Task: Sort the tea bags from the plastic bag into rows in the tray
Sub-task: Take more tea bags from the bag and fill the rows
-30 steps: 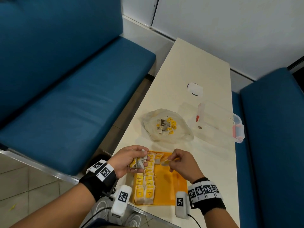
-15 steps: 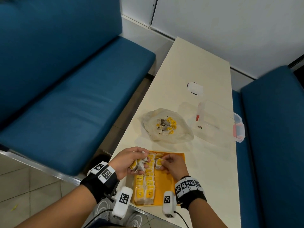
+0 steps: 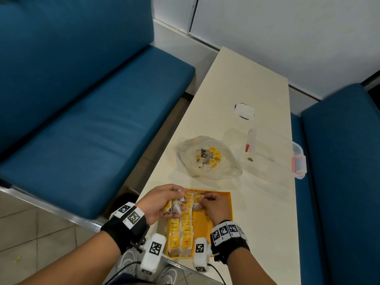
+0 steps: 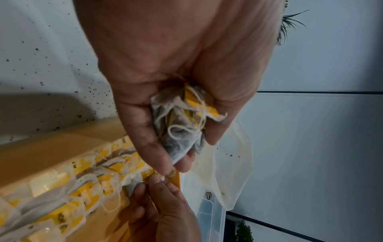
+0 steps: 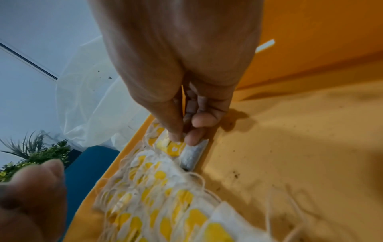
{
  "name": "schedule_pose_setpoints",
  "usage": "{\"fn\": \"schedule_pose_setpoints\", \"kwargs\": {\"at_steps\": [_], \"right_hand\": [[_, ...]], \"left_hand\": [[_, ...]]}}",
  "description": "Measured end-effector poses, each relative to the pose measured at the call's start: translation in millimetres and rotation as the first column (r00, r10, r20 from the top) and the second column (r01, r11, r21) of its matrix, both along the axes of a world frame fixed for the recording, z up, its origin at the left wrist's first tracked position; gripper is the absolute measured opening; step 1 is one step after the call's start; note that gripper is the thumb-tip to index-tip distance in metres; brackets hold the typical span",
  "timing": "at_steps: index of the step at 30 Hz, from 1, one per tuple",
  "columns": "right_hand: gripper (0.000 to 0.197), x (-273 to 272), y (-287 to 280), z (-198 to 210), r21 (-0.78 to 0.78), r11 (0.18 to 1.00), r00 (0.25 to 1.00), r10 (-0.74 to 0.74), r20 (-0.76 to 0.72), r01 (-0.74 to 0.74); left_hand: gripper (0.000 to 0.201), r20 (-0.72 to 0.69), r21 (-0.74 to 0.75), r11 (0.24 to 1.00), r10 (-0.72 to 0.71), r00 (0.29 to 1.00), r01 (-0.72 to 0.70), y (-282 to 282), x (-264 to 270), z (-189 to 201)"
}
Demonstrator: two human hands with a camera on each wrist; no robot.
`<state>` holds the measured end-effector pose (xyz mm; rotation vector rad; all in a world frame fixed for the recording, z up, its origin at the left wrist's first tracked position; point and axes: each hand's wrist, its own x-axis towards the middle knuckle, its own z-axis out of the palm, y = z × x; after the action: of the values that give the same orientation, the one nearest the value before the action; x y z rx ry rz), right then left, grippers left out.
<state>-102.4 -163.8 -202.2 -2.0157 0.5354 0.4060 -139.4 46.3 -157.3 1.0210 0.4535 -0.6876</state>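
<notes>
An orange tray (image 3: 224,204) lies at the table's near edge with two rows of yellow-tagged tea bags (image 3: 182,233) along its left side. My left hand (image 3: 164,202) hovers over the tray's far left corner and grips a bunch of tea bags (image 4: 182,121) in its curled fingers. My right hand (image 3: 209,203) is down in the tray at the far end of the second row, thumb and fingertips pinching one tea bag (image 5: 186,152) that lies against the row (image 5: 157,183). A clear plastic bag (image 3: 207,157) holding more tea bags sits beyond the tray.
A clear plastic box (image 3: 273,153) with pink clasps stands right of the plastic bag near the table's right edge. A white oval patch (image 3: 244,111) marks the table farther back. Blue benches (image 3: 82,124) flank the table on both sides.
My right hand has come down and to the left with its tea bag, from above the tray's middle to the far end of the second row. The left hand barely moved.
</notes>
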Motion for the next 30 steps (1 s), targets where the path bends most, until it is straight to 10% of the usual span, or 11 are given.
{"fn": "schedule_pose_setpoints", "kwargs": {"at_steps": [10,15,30], "right_hand": [[0.013,-2.9,4.2,15.9,0.107,0.982,0.988,-0.151,-0.032,0.153],[0.021,-13.6,10.5,56.8,-0.065,0.975,0.94,0.22,0.26,-0.21],[0.034,-9.5,27.7,82.0,0.025,0.817,0.814,0.571,0.105,-0.576]], "left_hand": [[0.05,-0.087,-0.1,0.993,0.05,0.995,-0.059,1.9,-0.2,4.9],[0.049,-0.091,-0.117,0.993,0.02,0.996,-0.031,-0.1,1.2,7.1],[0.053,0.001,-0.098,0.986,-0.136,0.991,0.136,-5.3,-3.2,13.3]]}}
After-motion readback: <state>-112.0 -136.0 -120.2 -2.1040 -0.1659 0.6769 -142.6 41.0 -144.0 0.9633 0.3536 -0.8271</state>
